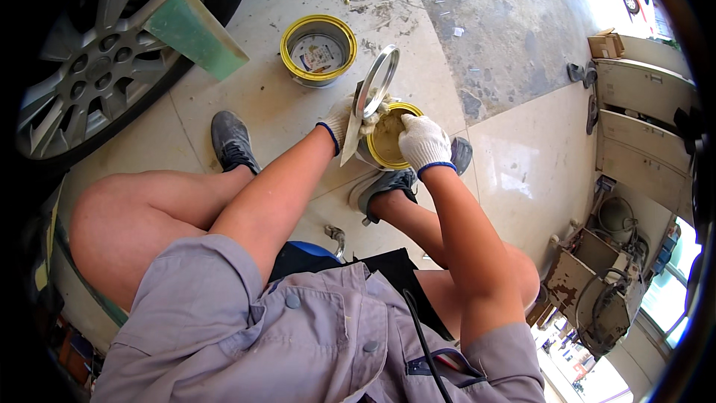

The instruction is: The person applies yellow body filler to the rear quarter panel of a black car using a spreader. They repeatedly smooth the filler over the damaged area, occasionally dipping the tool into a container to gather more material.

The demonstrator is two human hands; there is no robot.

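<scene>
My left hand (339,123), in a white knit glove with a blue cuff, is closed on a round silver tin lid (363,101), tilted up on edge. A flat, pale plate (348,151) stands against the same hand; its kind is unclear. Just right of it is a yellow-rimmed tin (388,139) with tan paste inside. My right hand (425,142), gloved alike, is closed at the tin's right rim, its fingertips over the paste; whatever they grip is hidden. Some paste-coloured smears mark the left glove's fingers.
A second yellow-rimmed tin (318,49) stands farther off on the tiles. At left are a car wheel (97,67) and a green translucent sheet (198,33) beside it. My shoes (231,140) flank the work. Metal cabinets (645,134) line the right side.
</scene>
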